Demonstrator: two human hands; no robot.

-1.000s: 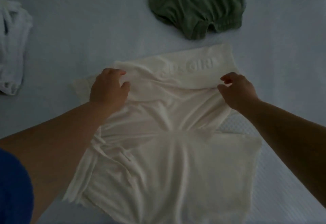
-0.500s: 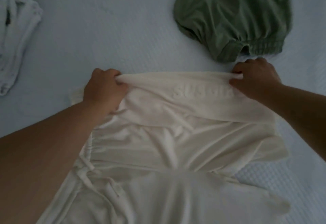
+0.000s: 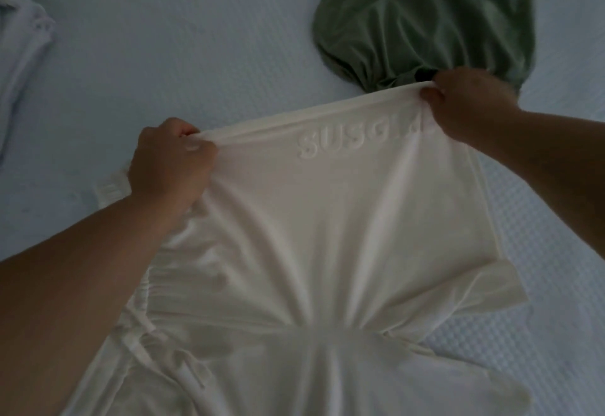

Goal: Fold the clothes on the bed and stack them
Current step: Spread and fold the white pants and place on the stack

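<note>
A cream-white garment [image 3: 327,252] with raised lettering near its far edge lies across the pale bed [image 3: 196,39] in front of me. My left hand [image 3: 170,166] grips the left end of its far edge, and my right hand [image 3: 471,104] pinches the right end. Between the two hands the edge is stretched taut and lifted off the bed. The cloth creases toward a gathered point lower down, and a drawstring trails at the lower left.
A crumpled green garment [image 3: 425,19] lies at the back right, just beyond my right hand. Part of a white garment [image 3: 23,49] shows at the left edge of the bed.
Both hands have carried the garment's far edge away from me and pulled it wider apart. My right hand now reaches the near side of the green garment.
</note>
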